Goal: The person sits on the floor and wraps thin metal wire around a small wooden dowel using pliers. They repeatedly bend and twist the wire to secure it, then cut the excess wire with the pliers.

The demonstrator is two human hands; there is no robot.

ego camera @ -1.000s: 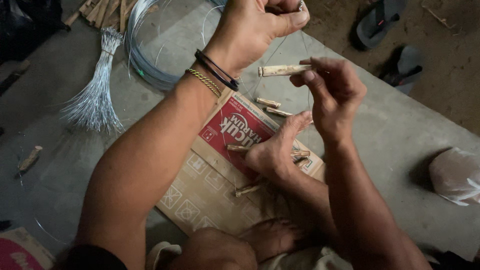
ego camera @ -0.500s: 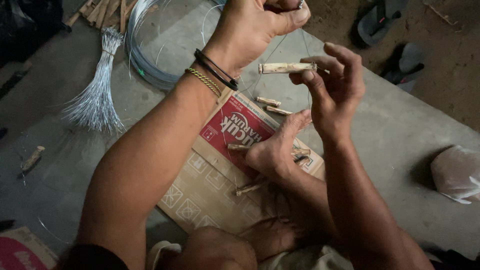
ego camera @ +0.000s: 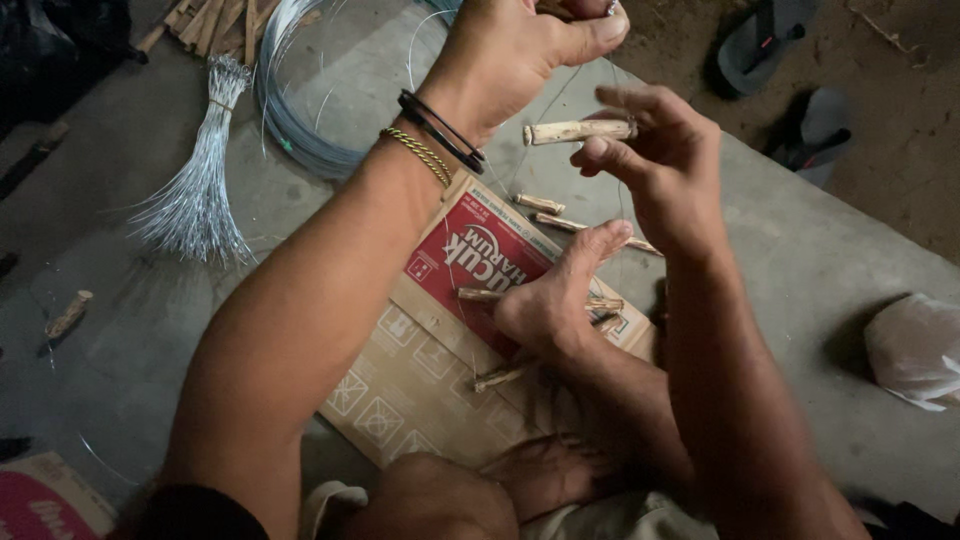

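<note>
The short pale stick (ego camera: 578,131) I pinch lies level, bark-rough and cut at both ends, with thin wire (ego camera: 560,95) running beside it.

Wire coil (ego camera: 300,120) lies behind the flattened carton (ego camera: 430,350); the wire bundle (ego camera: 195,200) lies left of it, sandals (ego camera: 790,80) far right.

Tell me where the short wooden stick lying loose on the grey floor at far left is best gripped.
The short wooden stick lies flat and slanted on the concrete floor, apart from the bundle of cut wires. Probably best pinched across its middle from above, fingers on its two long sides; both hands, left and right, are busy.
</note>
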